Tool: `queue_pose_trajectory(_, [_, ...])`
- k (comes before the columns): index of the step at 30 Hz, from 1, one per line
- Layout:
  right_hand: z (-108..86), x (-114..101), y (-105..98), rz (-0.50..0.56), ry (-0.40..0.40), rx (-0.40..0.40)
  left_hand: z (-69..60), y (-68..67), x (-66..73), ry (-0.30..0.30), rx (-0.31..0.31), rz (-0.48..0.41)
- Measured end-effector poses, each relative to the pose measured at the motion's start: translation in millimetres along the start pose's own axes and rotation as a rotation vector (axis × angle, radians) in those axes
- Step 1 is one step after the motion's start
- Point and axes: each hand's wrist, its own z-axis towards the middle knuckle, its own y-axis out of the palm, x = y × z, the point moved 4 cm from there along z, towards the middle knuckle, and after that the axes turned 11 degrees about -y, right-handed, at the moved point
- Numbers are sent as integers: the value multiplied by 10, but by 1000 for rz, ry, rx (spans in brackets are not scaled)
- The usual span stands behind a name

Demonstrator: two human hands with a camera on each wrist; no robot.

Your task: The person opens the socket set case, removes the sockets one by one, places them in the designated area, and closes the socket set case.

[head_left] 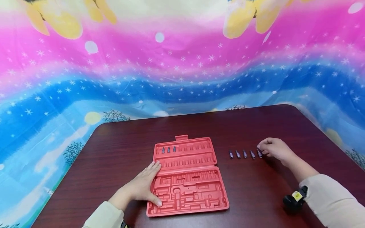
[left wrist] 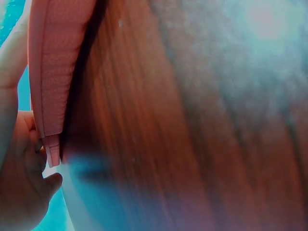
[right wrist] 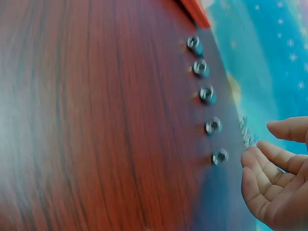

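An open red case [head_left: 188, 164] lies on the table, with three dark bits [head_left: 169, 149] in the upper left slots of its lid. My left hand [head_left: 142, 183] rests spread on the case's left edge, thumb over the lower half. To the right of the case stands a row of several dark metal bits [head_left: 244, 154]. My right hand [head_left: 275, 149] is at the rightmost bit [head_left: 259, 153], its fingertips at or just above the top end. In the right wrist view the right hand [right wrist: 279, 183] has thumb and fingers apart, beside the last bit [right wrist: 220, 157].
The dark wooden table [head_left: 119, 148] has a rounded far edge, and a patterned cloth [head_left: 176, 63] hangs behind it. A black wrist device [head_left: 295, 199] sits by the right sleeve. The case's latch tab [head_left: 182, 137] points to the far side.
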Motion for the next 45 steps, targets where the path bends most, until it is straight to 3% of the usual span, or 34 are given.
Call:
queue_pose_trajectory(12, [94,-443,367,175,-92,-41,28,26,-27,-10,0,17])
queue_pose_trajectory(25, [355,-835,1022,382,-165,-103,22,9,-21,8,-5,13])
queue_pose_trajectory(36, [573,-1037,1492,445,-120,-130,39,10,-7,23,7,17])
queue_pose_trajectory(45, [753,-1197,1754,382,-83,-173,33,22,-18,20,4,9])
